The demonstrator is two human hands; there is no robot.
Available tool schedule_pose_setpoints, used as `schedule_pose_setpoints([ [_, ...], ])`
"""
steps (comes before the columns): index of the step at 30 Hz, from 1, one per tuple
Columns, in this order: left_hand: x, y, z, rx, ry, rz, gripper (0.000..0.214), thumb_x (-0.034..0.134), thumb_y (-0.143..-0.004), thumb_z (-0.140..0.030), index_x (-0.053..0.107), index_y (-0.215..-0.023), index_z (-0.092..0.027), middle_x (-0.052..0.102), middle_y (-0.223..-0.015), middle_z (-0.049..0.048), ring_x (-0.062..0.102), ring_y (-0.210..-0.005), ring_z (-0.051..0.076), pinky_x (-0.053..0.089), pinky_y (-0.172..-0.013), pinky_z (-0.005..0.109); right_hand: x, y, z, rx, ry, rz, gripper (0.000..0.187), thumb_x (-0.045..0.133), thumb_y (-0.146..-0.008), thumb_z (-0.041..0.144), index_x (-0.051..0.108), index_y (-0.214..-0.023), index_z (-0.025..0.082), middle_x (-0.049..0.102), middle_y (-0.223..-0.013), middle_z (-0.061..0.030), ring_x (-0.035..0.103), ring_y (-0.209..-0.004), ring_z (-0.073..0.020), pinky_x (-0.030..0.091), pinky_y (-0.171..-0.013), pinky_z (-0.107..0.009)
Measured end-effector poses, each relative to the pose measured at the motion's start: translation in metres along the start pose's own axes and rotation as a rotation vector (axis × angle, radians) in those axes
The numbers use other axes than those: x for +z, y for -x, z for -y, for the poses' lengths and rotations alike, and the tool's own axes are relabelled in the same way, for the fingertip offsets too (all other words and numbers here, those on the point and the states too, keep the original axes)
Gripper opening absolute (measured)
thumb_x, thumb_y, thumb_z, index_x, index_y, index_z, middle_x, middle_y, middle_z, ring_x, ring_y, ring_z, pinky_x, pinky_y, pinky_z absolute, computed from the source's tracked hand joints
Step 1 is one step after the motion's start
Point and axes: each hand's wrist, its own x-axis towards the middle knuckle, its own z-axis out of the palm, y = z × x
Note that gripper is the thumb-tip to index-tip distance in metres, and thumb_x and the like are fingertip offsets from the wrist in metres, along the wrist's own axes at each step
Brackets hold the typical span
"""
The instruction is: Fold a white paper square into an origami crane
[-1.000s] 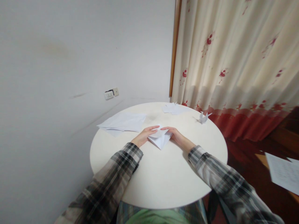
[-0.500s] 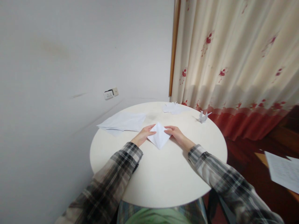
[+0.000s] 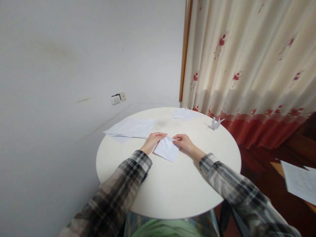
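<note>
A folded white paper piece (image 3: 166,149) lies on the round white table (image 3: 172,184), near its middle. My left hand (image 3: 154,141) rests on the paper's left edge with fingers stretched flat over its top corner. My right hand (image 3: 182,141) pinches the paper's upper right corner between thumb and fingers. Both arms wear plaid sleeves.
A stack of white sheets (image 3: 130,129) lies at the table's left back. More folded paper (image 3: 184,114) sits at the far edge, and a small paper crane (image 3: 215,123) stands at the right back. A flowered curtain (image 3: 247,65) hangs right; another sheet (image 3: 298,181) lies off-table at right.
The paper stood as an upright diamond between both hands half a second ago. It now lies flatter as a square-like shape, with my left fingers pressed over its top edge.
</note>
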Motion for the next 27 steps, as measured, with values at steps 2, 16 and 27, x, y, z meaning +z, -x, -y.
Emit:
schedule_pose_setpoints([
  [2, 0.001, 0.0, -0.001, 0.006, -0.015, -0.023, 0.029, 0.074, -0.059, -0.032, 0.069, -0.078, -0.011, 0.067, -0.07, 0.0052, 0.055, -0.06, 0.013, 0.04, -0.058, 0.023, 0.0, -0.001, -0.001, -0.01, 0.01, 0.004, 0.017, 0.066, -0.057, 0.025, 0.065, -0.07, 0.014, 0.062, -0.057, 0.0007, 0.05, -0.05, -0.0093, 0.036, -0.051, -0.021],
  [16, 0.0, -0.002, 0.003, 0.004, -0.055, 0.052, 0.035, 0.073, -0.059, -0.034, 0.066, -0.085, -0.011, 0.067, -0.075, 0.0058, 0.057, -0.064, 0.015, 0.04, -0.06, 0.024, -0.001, -0.001, 0.004, -0.036, 0.043, -0.151, 0.015, 0.064, -0.056, 0.025, 0.065, -0.067, 0.015, 0.063, -0.059, -0.0005, 0.052, -0.053, -0.0116, 0.038, -0.053, -0.023],
  [27, -0.009, -0.013, 0.014, 0.105, -0.262, -0.086, 0.027, 0.066, -0.065, -0.039, 0.064, -0.067, -0.012, 0.052, -0.048, -0.0019, 0.041, -0.04, 0.008, 0.027, -0.038, 0.019, -0.005, -0.004, 0.006, 0.087, -0.118, -0.254, 0.021, 0.065, -0.055, 0.032, 0.064, -0.066, 0.014, 0.063, -0.061, -0.0025, 0.054, -0.056, -0.0135, 0.044, -0.056, -0.027],
])
